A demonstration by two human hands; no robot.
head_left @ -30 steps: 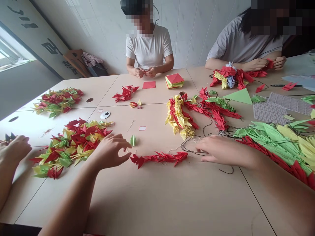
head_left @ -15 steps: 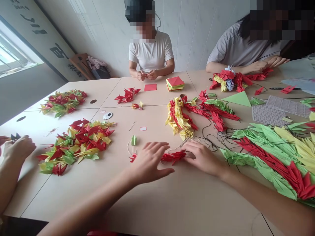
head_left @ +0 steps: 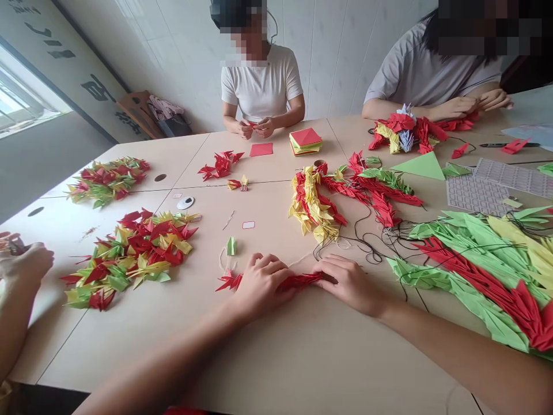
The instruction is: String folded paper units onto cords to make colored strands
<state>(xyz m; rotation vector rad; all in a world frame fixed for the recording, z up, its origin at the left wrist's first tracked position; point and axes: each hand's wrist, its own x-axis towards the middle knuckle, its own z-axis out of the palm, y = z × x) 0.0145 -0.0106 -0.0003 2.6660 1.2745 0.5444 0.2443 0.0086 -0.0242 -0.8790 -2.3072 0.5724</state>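
A string of red folded paper pieces [head_left: 298, 282] lies across the table in front of me. My left hand [head_left: 264, 283] is closed over its middle, fingers curled down onto the paper. At its right end, my right hand [head_left: 345, 282] pinches the tip between thumb and fingers. The string's left end, a few spiky red folds [head_left: 230, 280], sticks out past my left hand. A pale thread runs from there to a green folded paper piece [head_left: 231, 246]. More pale thread stretches behind my hands toward the yellow and red paper strings [head_left: 317, 202].
Loose folded papers [head_left: 133, 248] form a pile on the left, with another pile [head_left: 108, 178] behind. Long green and red strings [head_left: 479, 282] and black cords [head_left: 367, 248] lie right. Square papers [head_left: 306, 142] are stacked far off. Two people sit opposite; another person's hand [head_left: 26, 262] works at left.
My left hand has come down from open above the red string and closed on it. My right hand stays at the right end. The hand at far left has shifted slightly.
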